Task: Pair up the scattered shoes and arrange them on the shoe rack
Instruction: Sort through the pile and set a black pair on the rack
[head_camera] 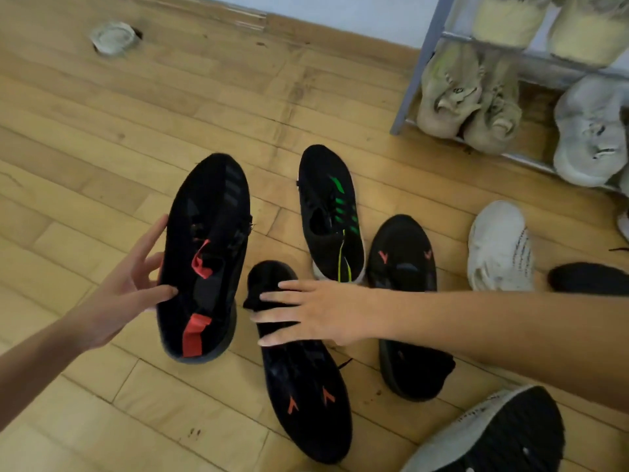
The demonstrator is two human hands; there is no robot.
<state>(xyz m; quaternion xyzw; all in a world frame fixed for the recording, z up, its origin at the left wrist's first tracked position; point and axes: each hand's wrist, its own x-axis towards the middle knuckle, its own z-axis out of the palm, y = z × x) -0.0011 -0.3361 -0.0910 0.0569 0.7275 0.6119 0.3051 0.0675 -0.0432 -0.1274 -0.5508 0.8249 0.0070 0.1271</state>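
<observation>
My left hand [126,291] holds a black shoe with red tabs [204,233] by its left side, thumb on the upper, toe pointing away. My right hand [306,311] lies flat, fingers spread, over the collar of a black shoe with red V marks [303,396] that rests on the floor with its toe towards me. Its match [405,264] lies just right, partly hidden by my right forearm. A black shoe with green stripes [330,212] sits behind them. The grey metal shoe rack [418,73] stands at the top right.
On the rack are beige shoes [469,97], grey shoes [592,131] and pale yellow ones [544,18] above. A white shoe [497,247], a black shoe [585,277] and a sole-up shoe [503,434] lie at the right. A round floor fitting [114,37] is far left.
</observation>
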